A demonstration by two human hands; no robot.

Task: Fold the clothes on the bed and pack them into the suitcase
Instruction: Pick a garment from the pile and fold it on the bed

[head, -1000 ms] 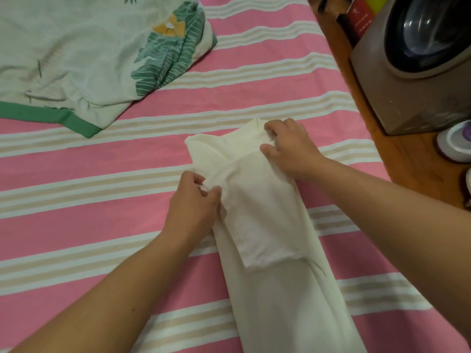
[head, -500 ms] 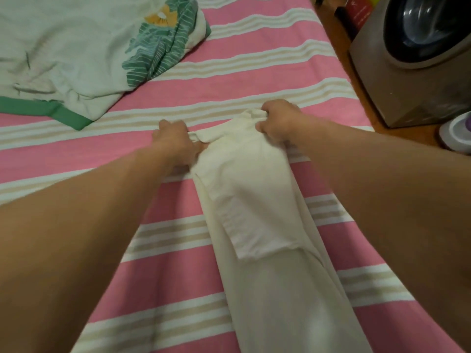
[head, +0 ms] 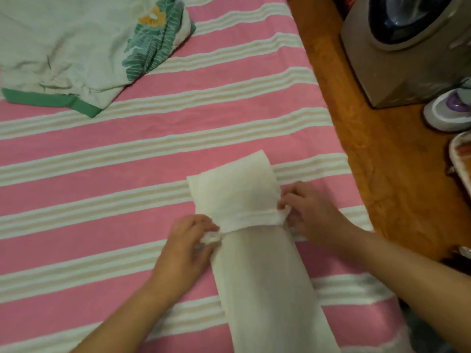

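Folding cream garment (head: 254, 250) lying between our hands on bed (head: 102, 200): left hand (head: 188, 248), right hand (head: 308, 215) each pinch flap hem corner. We keep edges level, then press crease flat.

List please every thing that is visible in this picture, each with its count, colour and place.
cream folded cloth garment: one, cream, on the bed between both hands
leaf-print pale green garment: one, pale green with darker green hem, top left on the bed
pink striped bed sheet: one, pink with white-beige stripes, under the garments
grey front-loading machine: one, grey, top right on the floor
grey and purple shoe: one, right edge
wooden floor: brown, right
left hand: grips the cloth's left edge
right hand: pinches its right edge
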